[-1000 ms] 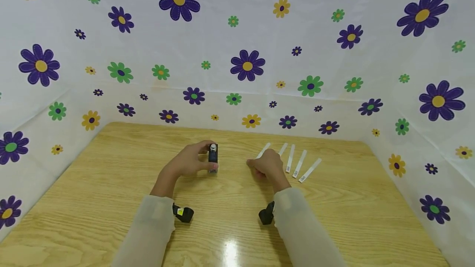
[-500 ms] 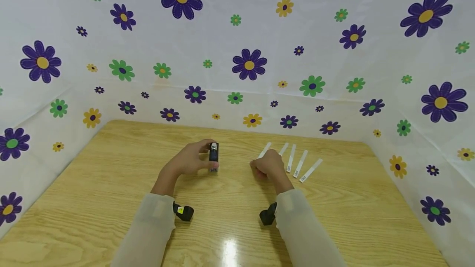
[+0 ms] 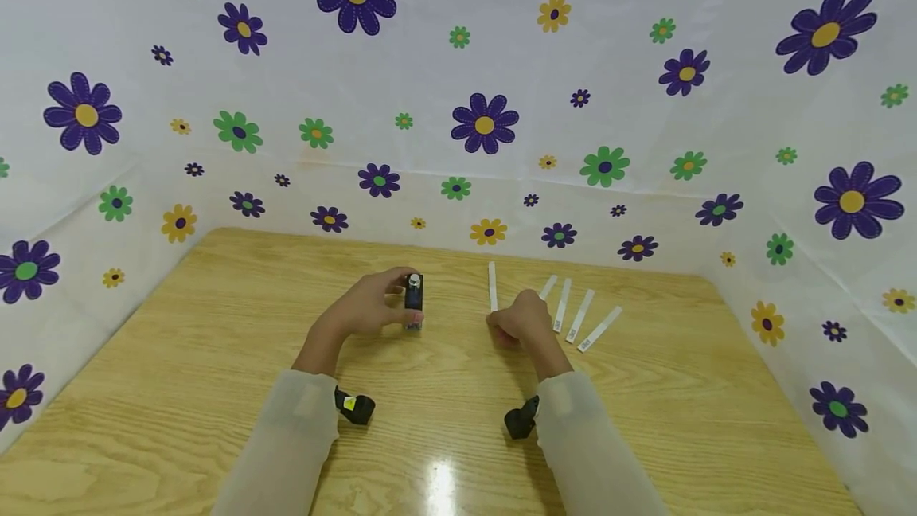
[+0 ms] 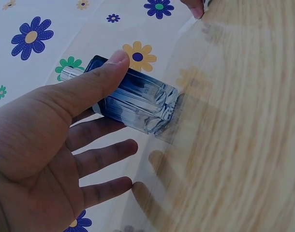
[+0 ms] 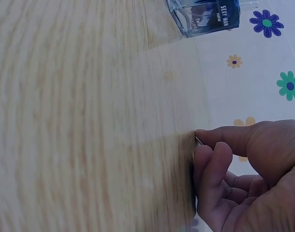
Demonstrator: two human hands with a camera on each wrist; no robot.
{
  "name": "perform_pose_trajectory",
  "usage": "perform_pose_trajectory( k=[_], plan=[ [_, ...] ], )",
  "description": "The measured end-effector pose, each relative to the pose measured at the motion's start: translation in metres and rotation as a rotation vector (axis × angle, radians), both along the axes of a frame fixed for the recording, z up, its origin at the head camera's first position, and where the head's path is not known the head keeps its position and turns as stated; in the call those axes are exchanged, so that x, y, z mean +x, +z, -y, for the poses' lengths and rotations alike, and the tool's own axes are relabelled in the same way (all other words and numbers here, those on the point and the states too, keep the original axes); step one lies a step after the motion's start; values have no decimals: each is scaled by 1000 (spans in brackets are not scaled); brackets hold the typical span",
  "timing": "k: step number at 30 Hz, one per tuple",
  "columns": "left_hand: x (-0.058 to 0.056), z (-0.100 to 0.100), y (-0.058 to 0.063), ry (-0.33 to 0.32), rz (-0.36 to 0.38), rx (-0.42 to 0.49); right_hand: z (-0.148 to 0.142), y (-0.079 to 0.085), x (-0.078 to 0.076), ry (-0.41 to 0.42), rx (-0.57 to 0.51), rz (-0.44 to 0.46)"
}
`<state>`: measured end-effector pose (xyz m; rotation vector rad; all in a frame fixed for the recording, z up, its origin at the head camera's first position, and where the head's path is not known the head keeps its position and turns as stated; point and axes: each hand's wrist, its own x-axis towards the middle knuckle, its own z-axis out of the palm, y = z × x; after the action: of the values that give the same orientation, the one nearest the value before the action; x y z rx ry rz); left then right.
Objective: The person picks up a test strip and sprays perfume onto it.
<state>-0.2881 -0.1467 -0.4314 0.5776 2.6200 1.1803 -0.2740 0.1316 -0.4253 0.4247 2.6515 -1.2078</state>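
Perfume bottle [image 3: 414, 295] just left of the frame's middle: rectangular, thick clear-glass base, blue tint deepening to near black toward the shoulder, smooth silvery nozzle [image 4: 73, 73] on top. White lettering on its face, "SEXY MAN" legible in the right wrist view. Left hand [image 3: 364, 305] pinches it between thumb and the fingers behind; the two lower fingers spread straight, off the glass.

Right of the middle, right hand [image 3: 526, 315] pinches the near end of a flat white paper strip [image 3: 492, 287] in thumb and fingertips, remaining fingers curled under. Four matching strips [image 3: 581, 316] fanned beyond that hand, printed at their near ends.

Counter [image 3: 415, 388]: yellowish wood grain, glossy, light glare at lower centre. Behind, white cloth [image 3: 401, 78], creased, with purple, green and yellow flowers.
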Motion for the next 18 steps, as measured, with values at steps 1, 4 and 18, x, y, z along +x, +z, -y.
perform_pose_trajectory(
  k=[1,4,18],
  plan=[
    [0,0,0,1,2,0,0,0,0,1,-3,3],
    [1,0,0,3,3,5,0,-2,-1,16,-8,-4],
    [1,-5,0,38,-95,23,-11,5,5,74,-3,-160]
  ],
)
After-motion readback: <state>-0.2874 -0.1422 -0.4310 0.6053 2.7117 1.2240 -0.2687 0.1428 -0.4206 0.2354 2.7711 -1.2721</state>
